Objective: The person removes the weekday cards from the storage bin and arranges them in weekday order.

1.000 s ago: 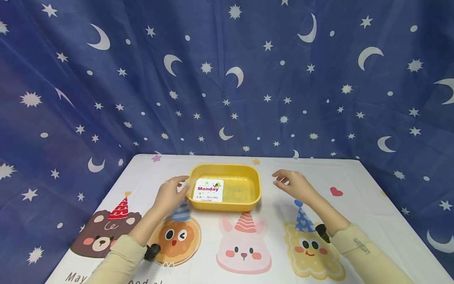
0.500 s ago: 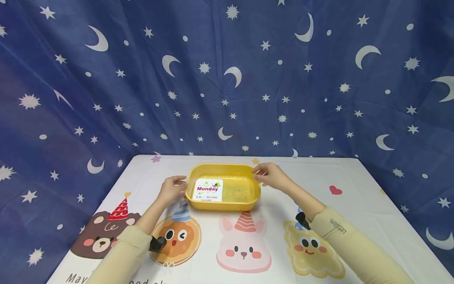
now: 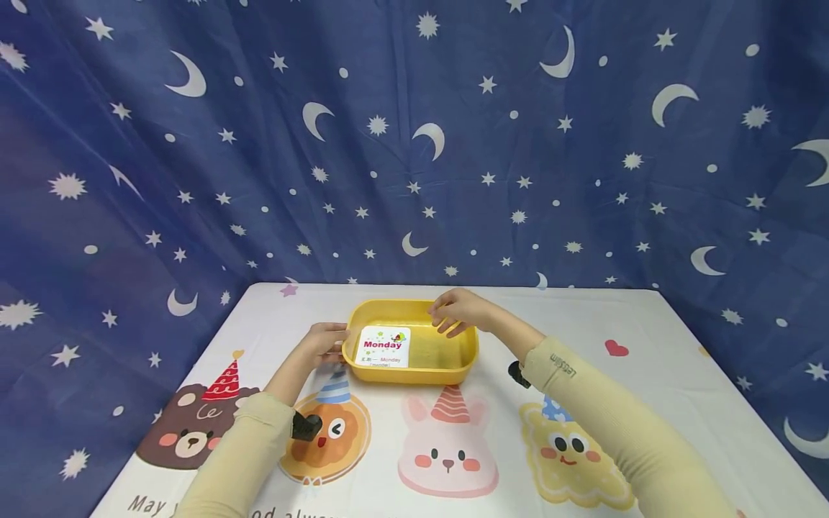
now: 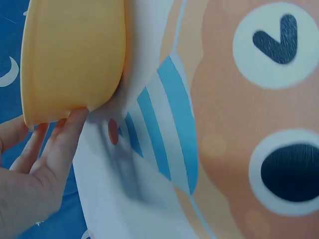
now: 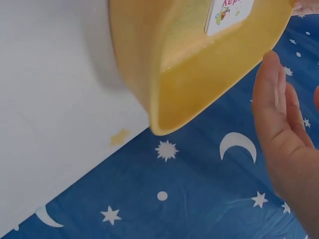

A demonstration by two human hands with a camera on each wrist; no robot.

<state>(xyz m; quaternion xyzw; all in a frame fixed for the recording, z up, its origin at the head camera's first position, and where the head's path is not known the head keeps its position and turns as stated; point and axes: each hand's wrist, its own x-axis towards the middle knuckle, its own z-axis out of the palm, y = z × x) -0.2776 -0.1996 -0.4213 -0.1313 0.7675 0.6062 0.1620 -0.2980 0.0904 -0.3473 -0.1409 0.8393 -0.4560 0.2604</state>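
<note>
A yellow rectangular tray (image 3: 447, 375) stands on the table in the head view. Inside it, at the left, lies a white card (image 3: 385, 347) printed "Monday" with a small colourful picture. My left hand (image 3: 322, 341) is at the tray's left end; in the left wrist view its fingertips (image 4: 78, 112) touch the outer wall, fingers fairly straight. My right hand (image 3: 461, 311) hovers over the tray's right half, fingers loosely bent with nothing between them. In the right wrist view that hand (image 5: 284, 124) is beside the rim, and the card shows only in part.
A white tablecloth (image 3: 518, 446) with cartoon prints, including a bear and a rabbit, covers the table. Behind hangs a dark blue curtain (image 3: 363, 237) with stars and moons. Black wrist devices (image 3: 306, 426) sit on both forearms.
My right hand has moved left from beside the tray to above its right half. The left hand stays at the tray's left end, its fingers slightly shifted. Tray and card keep their places.
</note>
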